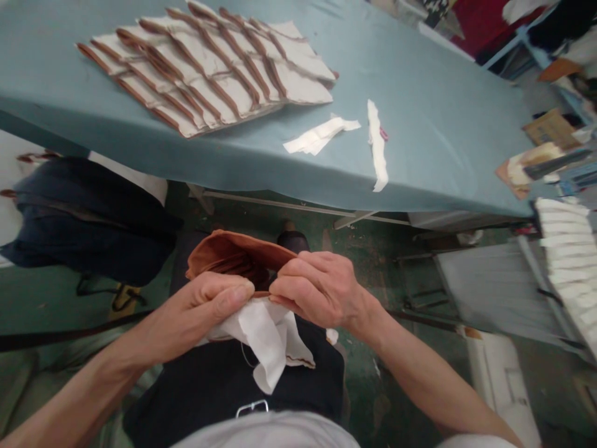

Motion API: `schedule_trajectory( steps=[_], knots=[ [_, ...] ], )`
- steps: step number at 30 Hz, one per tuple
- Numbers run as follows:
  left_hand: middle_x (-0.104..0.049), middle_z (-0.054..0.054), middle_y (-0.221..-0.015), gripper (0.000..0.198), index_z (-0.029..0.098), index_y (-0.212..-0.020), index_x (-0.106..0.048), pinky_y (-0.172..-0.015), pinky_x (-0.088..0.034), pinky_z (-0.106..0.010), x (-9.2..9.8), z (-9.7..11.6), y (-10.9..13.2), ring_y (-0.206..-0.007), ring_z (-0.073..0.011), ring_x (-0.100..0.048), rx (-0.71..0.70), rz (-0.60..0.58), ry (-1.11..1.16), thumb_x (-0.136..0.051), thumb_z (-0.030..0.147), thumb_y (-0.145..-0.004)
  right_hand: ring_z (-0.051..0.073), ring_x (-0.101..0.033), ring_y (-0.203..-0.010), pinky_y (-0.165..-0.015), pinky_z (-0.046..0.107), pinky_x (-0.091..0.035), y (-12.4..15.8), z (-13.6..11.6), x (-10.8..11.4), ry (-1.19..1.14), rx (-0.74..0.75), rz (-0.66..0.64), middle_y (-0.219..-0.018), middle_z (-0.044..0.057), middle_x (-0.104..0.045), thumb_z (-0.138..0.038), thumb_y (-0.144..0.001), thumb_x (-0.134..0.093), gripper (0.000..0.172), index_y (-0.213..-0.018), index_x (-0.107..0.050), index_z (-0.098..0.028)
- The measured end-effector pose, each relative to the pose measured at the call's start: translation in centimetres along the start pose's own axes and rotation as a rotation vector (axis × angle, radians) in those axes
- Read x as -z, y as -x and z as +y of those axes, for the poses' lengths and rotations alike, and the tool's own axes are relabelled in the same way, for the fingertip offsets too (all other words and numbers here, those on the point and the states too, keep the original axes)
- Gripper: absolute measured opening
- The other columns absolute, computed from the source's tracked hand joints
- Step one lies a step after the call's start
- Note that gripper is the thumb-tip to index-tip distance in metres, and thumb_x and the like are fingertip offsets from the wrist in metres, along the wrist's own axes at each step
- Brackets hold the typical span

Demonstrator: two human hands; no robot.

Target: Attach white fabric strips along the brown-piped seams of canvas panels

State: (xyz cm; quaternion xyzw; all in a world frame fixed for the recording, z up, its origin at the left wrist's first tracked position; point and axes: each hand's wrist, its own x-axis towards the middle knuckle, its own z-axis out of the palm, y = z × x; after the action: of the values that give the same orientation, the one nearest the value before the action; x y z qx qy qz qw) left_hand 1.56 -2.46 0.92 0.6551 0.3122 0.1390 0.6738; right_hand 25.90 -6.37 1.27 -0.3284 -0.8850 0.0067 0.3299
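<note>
A brown fabric piece with white lining point(233, 249) is held above my lap, its mouth gaping toward the table. My left hand point(209, 305) pinches its near edge between thumb and fingers. Close beside it, my right hand point(321, 286) grips the same piece with curled fingers, at the edge and the right side. White cloth point(273, 342) hangs loose below both hands, and a thin thread loops beneath. Folds inside the opening are dark, so I cannot make out what is there.
On the blue-green covered table point(420, 118) lies a row of overlapping white-and-brown fabric pieces point(219, 68). Two white scraps, one strip point(321, 135) and another strip point(377, 146), rest near its front edge. Dark cloth point(88, 214) drapes at left; stacked white pieces point(569, 255) stand at right.
</note>
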Motion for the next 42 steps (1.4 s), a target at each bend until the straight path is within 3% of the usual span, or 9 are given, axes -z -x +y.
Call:
schedule_trajectory(
  steps=[4, 12, 17, 22, 26, 31, 36, 42],
  knots=[
    [-0.032, 0.007, -0.063, 0.050, 0.023, -0.066, -0.039, -0.047, -0.029, -0.023, 0.0, 0.5, 0.0, -0.055, -0.0110, -0.030, 0.006, -0.075, -0.035, -0.051, 0.053, -0.105, 0.014, -0.058, -0.068, -0.065, 0.030, -0.038, -0.1, -0.1, -0.3, 0.011, 0.011, 0.024, -0.081, 0.000, -0.072, -0.024, -0.112, -0.058, 0.013, -0.100, -0.062, -0.021],
    [-0.030, 0.007, -0.058, 0.036, 0.023, -0.062, -0.031, -0.047, -0.027, -0.022, -0.8, 0.6, 0.4, -0.049, -0.0081, -0.033, -0.204, 0.140, -0.310, -0.049, 0.022, -0.093, 0.014, -0.061, -0.073, -0.070, 0.027, -0.044, -0.5, -0.3, -0.8, -0.195, -0.099, -0.059, -0.081, 0.000, -0.070, -0.026, -0.117, -0.045, 0.025, -0.096, -0.060, -0.022],
    [-0.049, 0.006, -0.059, 0.035, 0.020, -0.066, -0.051, -0.051, -0.036, -0.019, -1.2, 0.7, 0.4, -0.051, -0.0079, -0.047, -0.313, 0.176, -0.372, -0.050, 0.019, -0.100, 0.017, -0.059, -0.075, -0.076, 0.032, -0.045, -1.1, -0.7, -0.8, -0.403, -0.273, -0.168, -0.081, 0.002, -0.069, -0.030, -0.116, -0.039, 0.033, -0.090, -0.058, -0.022],
    [-0.060, 0.006, -0.064, 0.033, 0.019, -0.074, -0.058, -0.054, -0.040, -0.017, -1.4, 0.3, 0.6, -0.054, -0.0073, -0.056, -0.427, 0.150, -0.444, -0.051, 0.017, -0.107, 0.015, -0.044, -0.063, -0.066, 0.033, -0.034, -1.1, -1.4, -2.4, -0.579, -0.419, -0.148, -0.065, -0.002, -0.048, -0.042, -0.115, -0.043, 0.048, -0.071, -0.044, -0.024],
    [-0.057, 0.007, -0.061, 0.033, 0.020, -0.074, -0.056, -0.052, -0.038, -0.017, -1.9, 0.3, 0.2, -0.051, -0.0062, -0.053, -0.513, 0.200, -0.451, -0.053, 0.013, -0.106, 0.012, -0.032, -0.056, -0.056, 0.032, -0.025, -0.9, -1.5, -3.6, -0.916, -0.684, -0.208, -0.060, -0.006, -0.034, -0.068, -0.105, -0.054, 0.063, -0.064, -0.037, -0.025],
    [-0.049, 0.011, -0.057, 0.034, 0.021, -0.071, -0.049, -0.049, -0.031, -0.018, -2.9, 0.7, -0.4, -0.047, -0.0042, -0.043, -0.594, 0.312, -0.402, -0.055, 0.004, -0.100, 0.011, -0.025, -0.055, -0.052, 0.031, -0.019, -1.2, -1.8, -3.9, -1.156, -0.903, -0.164, -0.057, -0.006, -0.028, -0.074, -0.095, -0.066, 0.066, -0.061, -0.036, -0.026],
    [-0.047, 0.011, -0.058, 0.031, 0.022, -0.074, -0.048, -0.048, -0.031, -0.020, -3.3, 0.8, 0.1, -0.047, -0.0049, -0.044, -0.621, 0.342, -0.416, -0.058, 0.004, -0.097, 0.009, -0.025, -0.052, -0.050, 0.031, -0.020, -1.2, -1.7, -5.1, -1.184, -0.801, -0.082, -0.056, -0.008, -0.030, -0.086, -0.088, -0.067, 0.074, -0.060, -0.035, -0.026],
    [-0.039, 0.011, -0.056, 0.034, 0.023, -0.071, -0.041, -0.049, -0.031, -0.023, -3.4, 1.1, 0.8, -0.047, -0.0064, -0.039, -0.574, 0.327, -0.455, -0.056, 0.004, -0.095, 0.010, -0.038, -0.055, -0.057, 0.030, -0.029, -0.6, -0.3, -6.2, -0.820, -0.471, 0.071, -0.058, -0.005, -0.041, -0.066, -0.110, -0.047, 0.065, -0.062, -0.042, -0.023]
  ],
)
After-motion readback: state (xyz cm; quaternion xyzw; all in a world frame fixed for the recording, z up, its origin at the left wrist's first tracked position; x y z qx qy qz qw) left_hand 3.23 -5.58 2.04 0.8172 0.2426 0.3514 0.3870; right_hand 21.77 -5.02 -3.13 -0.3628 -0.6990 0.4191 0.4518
